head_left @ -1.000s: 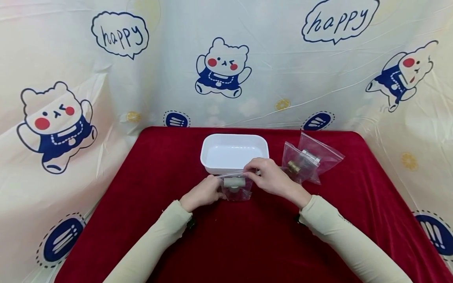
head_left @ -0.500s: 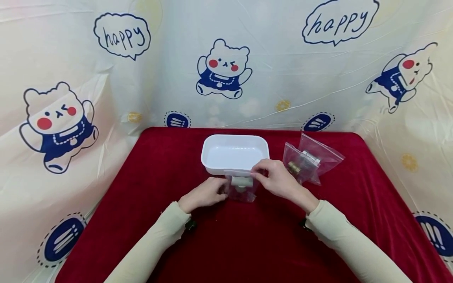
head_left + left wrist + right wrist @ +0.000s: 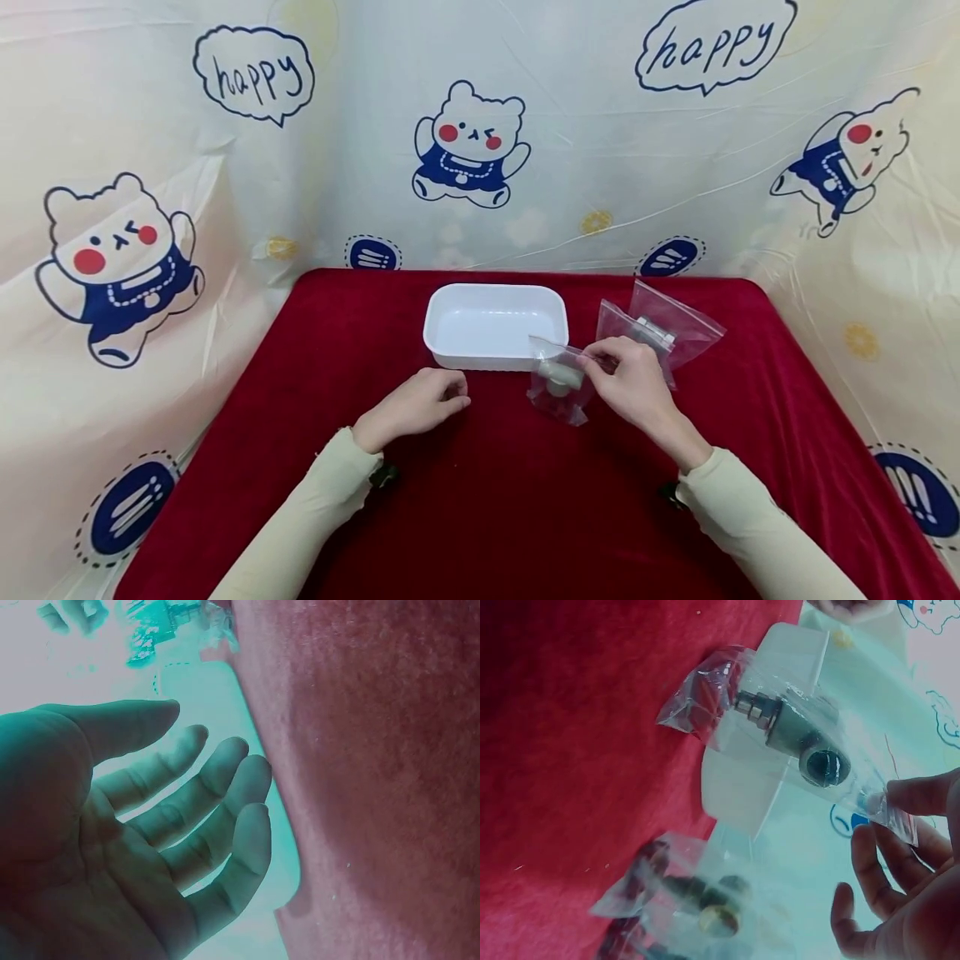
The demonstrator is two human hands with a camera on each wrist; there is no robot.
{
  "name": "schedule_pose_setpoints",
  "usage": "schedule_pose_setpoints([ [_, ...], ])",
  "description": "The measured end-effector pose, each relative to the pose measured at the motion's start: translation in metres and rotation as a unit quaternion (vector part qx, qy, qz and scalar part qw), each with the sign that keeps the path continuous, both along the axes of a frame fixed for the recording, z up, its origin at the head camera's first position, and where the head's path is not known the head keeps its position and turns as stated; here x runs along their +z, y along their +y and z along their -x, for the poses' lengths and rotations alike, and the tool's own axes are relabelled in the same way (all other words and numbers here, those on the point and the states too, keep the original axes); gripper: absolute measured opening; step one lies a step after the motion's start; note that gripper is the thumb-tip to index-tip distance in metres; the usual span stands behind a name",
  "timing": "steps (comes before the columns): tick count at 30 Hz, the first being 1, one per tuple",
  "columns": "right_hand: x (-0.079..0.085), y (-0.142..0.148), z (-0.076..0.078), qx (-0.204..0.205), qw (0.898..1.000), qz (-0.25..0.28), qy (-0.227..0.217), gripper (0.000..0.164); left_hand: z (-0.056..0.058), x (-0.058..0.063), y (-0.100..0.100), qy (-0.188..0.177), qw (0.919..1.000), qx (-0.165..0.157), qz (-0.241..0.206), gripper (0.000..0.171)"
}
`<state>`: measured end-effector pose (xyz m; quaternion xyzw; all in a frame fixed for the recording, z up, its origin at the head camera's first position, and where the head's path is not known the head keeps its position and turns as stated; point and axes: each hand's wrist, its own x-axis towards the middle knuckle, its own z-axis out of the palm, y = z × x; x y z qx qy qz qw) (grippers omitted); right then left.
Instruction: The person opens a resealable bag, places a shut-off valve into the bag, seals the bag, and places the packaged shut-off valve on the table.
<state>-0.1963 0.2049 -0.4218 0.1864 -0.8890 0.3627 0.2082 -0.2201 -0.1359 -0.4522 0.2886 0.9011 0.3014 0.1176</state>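
My right hand [image 3: 636, 382] pinches the top edge of a clear zip bag [image 3: 567, 410] between thumb and fingers, and the bag hangs from it before the tray's right corner. Inside the bag is a grey-green T-shaped pipe fitting [image 3: 799, 731] with a metal stem; its round hollow end shows in the right wrist view. My left hand [image 3: 412, 407] holds nothing, its fingers loosely bent in front of the tray's left corner. The left wrist view shows the palm and separated fingertips [image 3: 251, 832]. A white plastic tray [image 3: 487, 363] stands behind both hands with nothing inside.
Right of the tray lie two more clear zip bags. One holds a silvery metal fitting [image 3: 654, 332]; the other holds a brass fitting [image 3: 720, 920], hidden behind my right hand in the head view. Red cloth [image 3: 480, 500] covers the table, and a printed curtain [image 3: 570, 150] surrounds it.
My left hand has let go of the bag and drawn back left. My right hand has carried the bag with the T-shaped fitting rightward, towards the other bags.
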Motion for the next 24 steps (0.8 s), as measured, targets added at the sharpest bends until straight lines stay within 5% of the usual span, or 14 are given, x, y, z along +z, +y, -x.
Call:
schedule_pose_setpoints([
  [12,-0.013,0.025,0.005,-0.085,0.991,0.043,0.091,0.005,-0.005,0.013,-0.009,0.006,0.9998,0.018,-0.003,0.009],
  [24,-0.013,0.034,-0.01,-0.114,0.993,0.023,0.02,0.005,-0.008,0.016,-0.01,0.007,0.9997,0.021,-0.008,0.008],
])
